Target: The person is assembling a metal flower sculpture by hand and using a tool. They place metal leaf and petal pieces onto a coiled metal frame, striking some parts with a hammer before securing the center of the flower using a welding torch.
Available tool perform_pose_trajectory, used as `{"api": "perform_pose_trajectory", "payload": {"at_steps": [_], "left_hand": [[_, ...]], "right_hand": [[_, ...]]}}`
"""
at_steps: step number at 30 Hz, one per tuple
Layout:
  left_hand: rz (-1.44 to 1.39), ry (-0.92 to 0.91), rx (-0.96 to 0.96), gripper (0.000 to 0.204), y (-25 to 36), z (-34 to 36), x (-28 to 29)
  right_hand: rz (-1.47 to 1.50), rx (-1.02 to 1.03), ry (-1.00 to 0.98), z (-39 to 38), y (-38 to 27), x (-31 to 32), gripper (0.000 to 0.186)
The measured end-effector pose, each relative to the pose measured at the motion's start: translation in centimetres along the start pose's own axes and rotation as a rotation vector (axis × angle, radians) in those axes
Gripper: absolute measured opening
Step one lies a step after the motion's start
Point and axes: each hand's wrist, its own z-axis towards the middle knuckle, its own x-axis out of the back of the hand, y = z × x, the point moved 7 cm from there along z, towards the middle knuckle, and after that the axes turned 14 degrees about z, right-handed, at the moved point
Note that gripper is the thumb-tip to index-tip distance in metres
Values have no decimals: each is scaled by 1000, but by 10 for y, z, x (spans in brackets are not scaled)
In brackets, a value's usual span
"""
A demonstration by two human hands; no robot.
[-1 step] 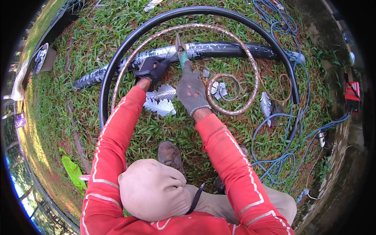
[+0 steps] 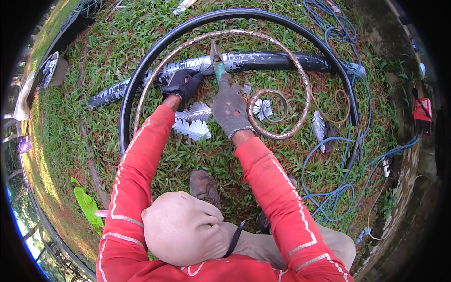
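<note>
My left hand (image 2: 183, 87), in a black glove, is closed with curled fingers just beside the dark, paint-streaked pipe (image 2: 263, 61). Whatever it may grip is hidden. A grey, worn glove covers my right hand (image 2: 229, 105), which is wrapped round the green handle of what look like tin snips (image 2: 217, 63). Their pointed metal jaws reach over the pipe. Between my wrists lie silvery leaf-shaped metal pieces (image 2: 193, 129) on the grass. A rusty metal scroll (image 2: 307, 94) curls round both hands, its small spiral to the right of my right hand.
A large black hose-like arc (image 2: 235, 13) encloses the work area. Blue cable (image 2: 324, 202) runs in loops along the right, near a red box (image 2: 423, 109). Another metal leaf (image 2: 318, 126) lies at right. My boot (image 2: 204, 185) stands close in, and a bright green cloth-like thing (image 2: 87, 202) lies left.
</note>
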Motion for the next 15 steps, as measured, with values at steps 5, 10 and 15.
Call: {"api": "perform_pose_trajectory", "payload": {"at_steps": [5, 10, 15], "left_hand": [[30, 37, -45, 42, 7, -5, 2], [88, 94, -48, 36, -4, -10, 9], [14, 35, 23, 36, 19, -24, 16]], "right_hand": [[22, 93, 131, -7, 2, 7, 87], [-42, 49, 49, -3, -12, 16, 79], [-67, 42, 72, -3, -1, 16, 86]]}}
